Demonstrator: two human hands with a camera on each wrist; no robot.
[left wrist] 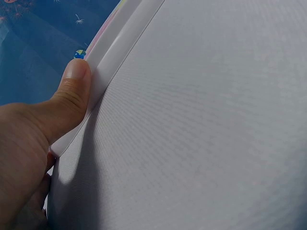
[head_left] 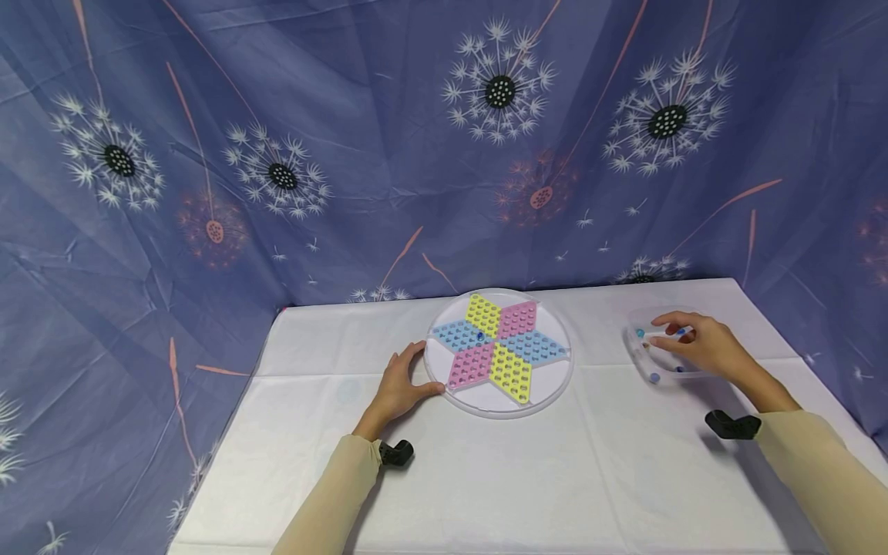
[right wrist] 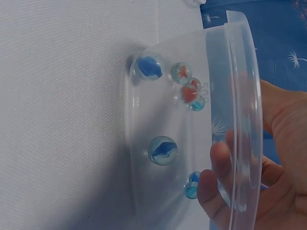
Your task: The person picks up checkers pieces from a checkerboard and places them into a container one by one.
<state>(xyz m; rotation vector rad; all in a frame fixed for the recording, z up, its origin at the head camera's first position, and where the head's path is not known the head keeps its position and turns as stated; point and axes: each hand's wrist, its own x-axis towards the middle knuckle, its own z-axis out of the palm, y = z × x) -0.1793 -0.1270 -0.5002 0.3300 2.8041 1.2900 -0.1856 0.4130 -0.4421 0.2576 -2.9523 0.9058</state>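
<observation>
A round Chinese checkers board [head_left: 551,389] with a star of yellow, pink and blue points lies on the table. One blue marble [head_left: 480,337] sits in its left blue point. My left hand [head_left: 398,388] rests at the board's left edge, thumb and fingers spread, the thumb against the white rim [left wrist: 112,52]. Over a clear plastic container [right wrist: 243,62] at the right is my right hand [head_left: 701,344], fingers dipping inside with thumb and forefinger apart. Nothing shows between them. Inside lie several glass marbles, among them a blue-swirl marble [right wrist: 163,150] and an orange one [right wrist: 182,72].
A white cloth covers the table [head_left: 499,478]. Behind it and at the sides hangs a blue curtain [head_left: 388,154] with dandelion prints. The container stands apart from the board, to its right. Each wrist carries a small black camera [head_left: 396,454].
</observation>
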